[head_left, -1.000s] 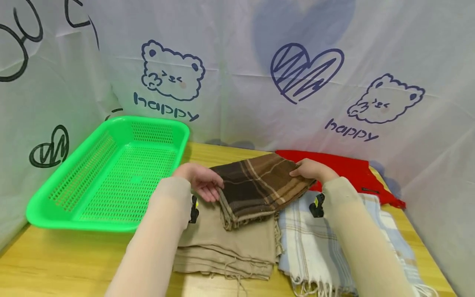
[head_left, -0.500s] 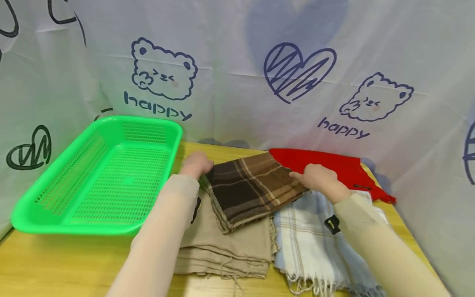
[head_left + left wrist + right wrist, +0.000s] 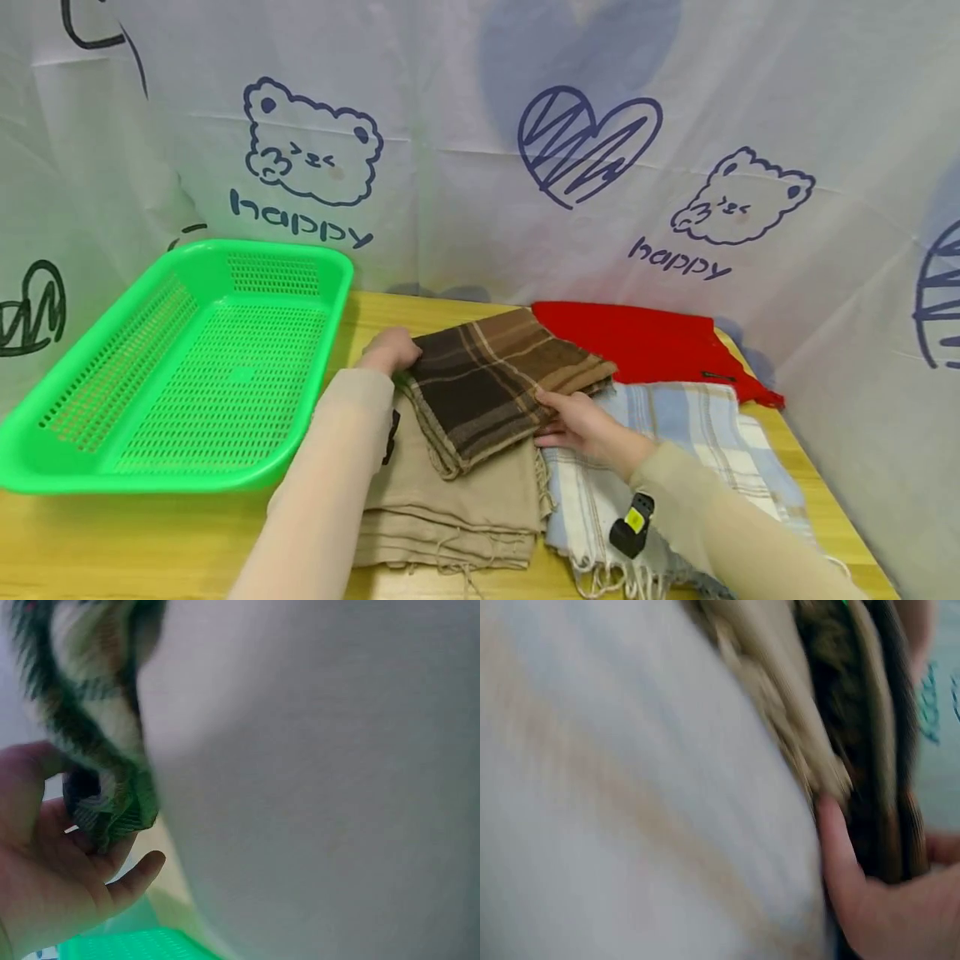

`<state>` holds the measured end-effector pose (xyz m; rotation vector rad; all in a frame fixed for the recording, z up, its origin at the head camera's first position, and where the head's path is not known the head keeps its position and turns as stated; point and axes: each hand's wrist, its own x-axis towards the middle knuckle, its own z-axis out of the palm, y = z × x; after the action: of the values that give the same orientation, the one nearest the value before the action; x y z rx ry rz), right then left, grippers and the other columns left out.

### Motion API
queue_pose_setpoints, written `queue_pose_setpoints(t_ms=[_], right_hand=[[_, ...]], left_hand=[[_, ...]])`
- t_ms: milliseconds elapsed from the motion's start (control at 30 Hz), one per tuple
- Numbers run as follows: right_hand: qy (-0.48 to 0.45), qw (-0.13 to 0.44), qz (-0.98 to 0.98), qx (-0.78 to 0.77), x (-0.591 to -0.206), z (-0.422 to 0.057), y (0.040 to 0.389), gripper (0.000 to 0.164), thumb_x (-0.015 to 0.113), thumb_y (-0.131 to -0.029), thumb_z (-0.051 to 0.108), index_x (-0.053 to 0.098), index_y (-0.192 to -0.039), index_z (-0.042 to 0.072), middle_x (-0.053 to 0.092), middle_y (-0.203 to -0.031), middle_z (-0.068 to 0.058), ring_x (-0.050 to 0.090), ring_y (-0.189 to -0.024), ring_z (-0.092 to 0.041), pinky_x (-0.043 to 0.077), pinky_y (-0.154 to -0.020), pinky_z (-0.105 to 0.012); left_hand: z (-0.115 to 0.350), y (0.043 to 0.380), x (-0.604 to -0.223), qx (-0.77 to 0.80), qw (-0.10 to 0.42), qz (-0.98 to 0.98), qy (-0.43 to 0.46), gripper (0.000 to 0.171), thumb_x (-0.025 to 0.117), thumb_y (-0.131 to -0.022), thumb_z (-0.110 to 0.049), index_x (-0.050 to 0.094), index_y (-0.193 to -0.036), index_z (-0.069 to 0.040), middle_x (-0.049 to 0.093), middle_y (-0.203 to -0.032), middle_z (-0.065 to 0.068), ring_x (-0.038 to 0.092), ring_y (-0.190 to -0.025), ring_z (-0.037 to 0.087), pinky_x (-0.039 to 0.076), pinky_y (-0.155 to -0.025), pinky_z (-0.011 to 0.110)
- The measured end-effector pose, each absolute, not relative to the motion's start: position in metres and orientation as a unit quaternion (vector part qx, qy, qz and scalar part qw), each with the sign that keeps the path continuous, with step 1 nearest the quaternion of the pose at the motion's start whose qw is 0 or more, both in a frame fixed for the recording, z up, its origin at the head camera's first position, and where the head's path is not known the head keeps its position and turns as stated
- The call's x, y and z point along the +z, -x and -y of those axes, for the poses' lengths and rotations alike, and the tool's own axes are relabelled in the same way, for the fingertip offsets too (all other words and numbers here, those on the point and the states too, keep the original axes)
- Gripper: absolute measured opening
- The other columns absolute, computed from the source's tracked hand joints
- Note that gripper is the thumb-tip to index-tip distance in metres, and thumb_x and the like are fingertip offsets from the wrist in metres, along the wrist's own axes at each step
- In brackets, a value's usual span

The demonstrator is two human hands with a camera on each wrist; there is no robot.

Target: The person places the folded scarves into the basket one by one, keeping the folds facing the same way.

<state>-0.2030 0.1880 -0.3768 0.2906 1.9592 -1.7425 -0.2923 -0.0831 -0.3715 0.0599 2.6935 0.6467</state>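
Observation:
A folded brown plaid scarf (image 3: 495, 375) with a dark left half lies slanted over a folded beige cloth (image 3: 450, 500). My left hand (image 3: 392, 350) grips its left edge; in the left wrist view the thumb and fingers bend round a hanging corner of the plaid. My right hand (image 3: 588, 425) pinches the front right edge, thumb on top and other fingers below. In the right wrist view that hand (image 3: 900, 907) is at the dark layers, one finger reaching beside the beige cloth. A white and blue plaid scarf (image 3: 600, 508) with fringe lies under the right wrist.
A green perforated plastic basket (image 3: 150, 483) with nothing in it stands at the left on the wooden table (image 3: 150, 550). Behind the scarves, a red cloth (image 3: 622, 337) lies at the back right. A white curtain (image 3: 450, 208) printed with bears and hearts closes off the back and sides.
My left hand has gone from open beside the scarf to gripping its left edge. My right hand has moved from the scarf's right end forward and left to its front edge.

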Motion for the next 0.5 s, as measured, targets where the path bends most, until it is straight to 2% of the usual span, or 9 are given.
queue_pose_setpoints(t_ms=[67,133,200,267,300,333,400,433,500], right_hand=[[-0.122,0.194,-0.727,-0.648,-0.377,-0.182,0.203,0.047,0.042,-0.096,0.013,0.026,-0.132,-0.012,0.056,-0.103,-0.019,0.064,-0.072,-0.015,0.057,-0.069,-0.029],[-0.132,0.144,-0.752,-0.630,-0.374,-0.182,0.206,0.038,0.043,-0.093,0.008,0.034,-0.124,-0.011,0.056,-0.085,-0.008,0.060,-0.059,-0.009,0.055,-0.058,-0.024],[-0.133,0.107,-0.776,-0.608,-0.366,-0.187,0.214,0.034,0.044,-0.091,0.007,0.038,-0.119,-0.010,0.055,-0.078,-0.003,0.057,-0.055,-0.005,0.052,-0.053,-0.022],[-0.131,0.079,-0.798,-0.583,-0.356,-0.197,0.224,0.039,0.046,-0.090,0.010,0.040,-0.124,-0.009,0.053,-0.080,0.000,0.053,-0.054,-0.003,0.050,-0.051,-0.020],[-0.129,0.073,-0.808,-0.571,-0.351,-0.203,0.229,0.043,0.046,-0.089,0.011,0.040,-0.127,-0.007,0.052,-0.082,0.002,0.052,-0.055,-0.001,0.049,-0.052,-0.020],[-0.126,0.075,-0.816,-0.558,-0.348,-0.209,0.234,0.045,0.046,-0.089,0.013,0.040,-0.129,-0.006,0.053,-0.080,0.004,0.051,-0.055,0.000,0.047,-0.053,-0.020],[-0.119,0.104,-0.834,-0.529,-0.343,-0.222,0.242,0.051,0.047,-0.090,0.016,0.037,-0.135,-0.005,0.050,-0.077,0.006,0.048,-0.056,-0.001,0.045,-0.055,-0.020],[-0.111,0.127,-0.845,-0.507,-0.342,-0.228,0.245,0.054,0.047,-0.090,0.017,0.033,-0.138,-0.005,0.048,-0.074,0.007,0.046,-0.057,-0.002,0.045,-0.057,-0.021],[-0.090,0.176,-0.874,-0.444,-0.343,-0.238,0.248,0.046,0.047,-0.093,0.022,0.041,-0.127,-0.007,0.046,-0.066,0.007,0.046,-0.056,-0.005,0.046,-0.057,-0.022]], left_hand=[[0.083,0.293,-0.366,0.239,0.175,-0.954,-0.035,0.033,0.039,-0.093,-0.021,0.060,-0.105,0.003,0.057,-0.120,0.022,0.052,-0.091,0.028,0.041,-0.077,0.036],[0.083,0.293,-0.357,0.258,0.175,-0.949,-0.044,0.034,0.039,-0.091,-0.024,0.059,-0.100,0.002,0.057,-0.117,0.022,0.052,-0.090,0.028,0.043,-0.079,0.036],[0.084,0.294,-0.345,0.285,0.198,-0.937,-0.054,0.034,0.039,-0.090,-0.028,0.056,-0.101,-0.001,0.055,-0.117,0.018,0.051,-0.092,0.027,0.045,-0.082,0.038],[0.084,0.294,-0.333,0.313,0.260,-0.912,-0.060,0.029,0.039,-0.088,-0.029,0.052,-0.098,-0.005,0.053,-0.109,0.015,0.050,-0.089,0.024,0.046,-0.084,0.039],[0.084,0.294,-0.329,0.321,0.304,-0.895,-0.063,0.025,0.039,-0.087,-0.028,0.049,-0.093,-0.006,0.052,-0.098,0.012,0.049,-0.083,0.022,0.046,-0.080,0.037],[0.084,0.294,-0.325,0.325,0.356,-0.873,-0.065,0.026,0.039,-0.087,-0.027,0.048,-0.098,-0.006,0.050,-0.099,0.011,0.049,-0.080,0.020,0.047,-0.082,0.037],[0.082,0.292,-0.323,0.306,0.451,-0.836,-0.068,0.030,0.041,-0.089,-0.025,0.048,-0.108,-0.004,0.049,-0.094,0.007,0.051,-0.076,0.017,0.048,-0.085,0.035],[0.080,0.291,-0.324,0.289,0.488,-0.821,-0.068,0.035,0.043,-0.089,-0.025,0.048,-0.115,-0.001,0.053,-0.095,0.010,0.055,-0.077,0.018,0.048,-0.088,0.035],[0.078,0.291,-0.330,0.255,0.527,-0.808,-0.068,0.049,0.048,-0.091,-0.029,0.045,-0.126,0.004,0.061,-0.102,0.013,0.062,-0.080,0.017,0.048,-0.091,0.033]])
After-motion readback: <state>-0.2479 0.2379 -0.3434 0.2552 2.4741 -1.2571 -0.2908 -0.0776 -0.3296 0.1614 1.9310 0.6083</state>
